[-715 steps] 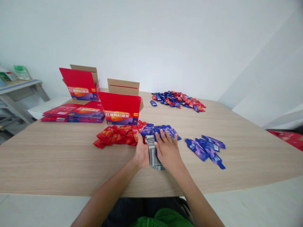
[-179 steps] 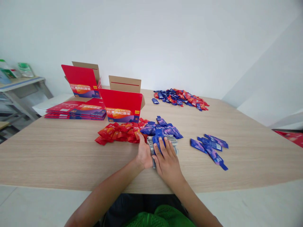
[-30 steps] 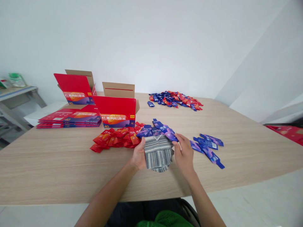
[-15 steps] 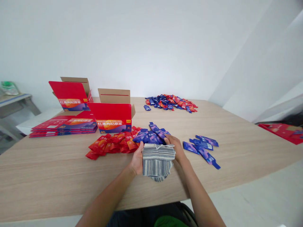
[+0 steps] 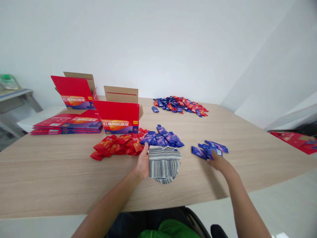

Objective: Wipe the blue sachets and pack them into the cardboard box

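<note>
My left hand point(image 5: 142, 162) grips the left edge of a grey striped cloth point(image 5: 163, 164) that lies on the table, thumb on top. Just beyond the cloth is a row of red sachets point(image 5: 116, 147) and blue sachets point(image 5: 163, 138). My right hand point(image 5: 218, 162) is stretched out to the right and rests on a small group of blue sachets point(image 5: 209, 149). Its fingers point away from me and are hidden by the back of the hand.
Two open red cartons point(image 5: 120, 116) point(image 5: 73, 96) stand at the back left beside a stack of flat red cartons point(image 5: 66, 122). A mixed heap of red and blue sachets point(image 5: 180, 104) lies at the far side. The wooden table point(image 5: 54, 172) ends close to my body.
My right hand has left the cloth's right corner and moved right onto the small group of blue sachets. My left hand still holds the cloth.
</note>
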`<state>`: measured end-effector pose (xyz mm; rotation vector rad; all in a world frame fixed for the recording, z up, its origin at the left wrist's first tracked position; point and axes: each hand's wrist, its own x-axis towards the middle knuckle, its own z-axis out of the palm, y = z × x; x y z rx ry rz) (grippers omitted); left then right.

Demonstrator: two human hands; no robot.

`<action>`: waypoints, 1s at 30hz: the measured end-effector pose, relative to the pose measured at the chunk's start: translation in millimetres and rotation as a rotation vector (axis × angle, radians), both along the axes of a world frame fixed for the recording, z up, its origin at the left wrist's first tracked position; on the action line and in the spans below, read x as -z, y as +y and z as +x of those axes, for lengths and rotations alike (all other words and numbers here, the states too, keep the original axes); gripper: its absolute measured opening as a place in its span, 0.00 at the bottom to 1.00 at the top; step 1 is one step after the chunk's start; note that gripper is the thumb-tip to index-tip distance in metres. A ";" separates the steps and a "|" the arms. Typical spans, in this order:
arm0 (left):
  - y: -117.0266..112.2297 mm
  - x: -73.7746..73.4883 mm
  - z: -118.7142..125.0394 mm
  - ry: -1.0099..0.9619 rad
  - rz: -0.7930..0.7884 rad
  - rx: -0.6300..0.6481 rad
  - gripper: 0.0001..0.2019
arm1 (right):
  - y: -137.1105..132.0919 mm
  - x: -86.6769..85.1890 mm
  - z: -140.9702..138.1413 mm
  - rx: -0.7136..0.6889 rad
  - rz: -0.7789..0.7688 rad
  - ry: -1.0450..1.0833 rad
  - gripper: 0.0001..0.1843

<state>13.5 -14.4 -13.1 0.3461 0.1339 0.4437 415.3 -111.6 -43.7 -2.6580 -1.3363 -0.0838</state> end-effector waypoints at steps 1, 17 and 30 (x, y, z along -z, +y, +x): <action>-0.4 1.1 0.8 0.008 -0.002 -0.005 0.47 | -3.0 2.2 -0.3 0.004 0.001 0.022 0.29; -1.8 12.4 4.9 0.089 0.007 0.054 0.47 | 26.5 -38.5 -102.3 -0.293 0.592 0.454 0.26; -3.0 3.0 5.5 -0.039 -0.038 -0.053 0.39 | -0.2 -64.8 -226.3 -1.148 0.658 -0.003 0.20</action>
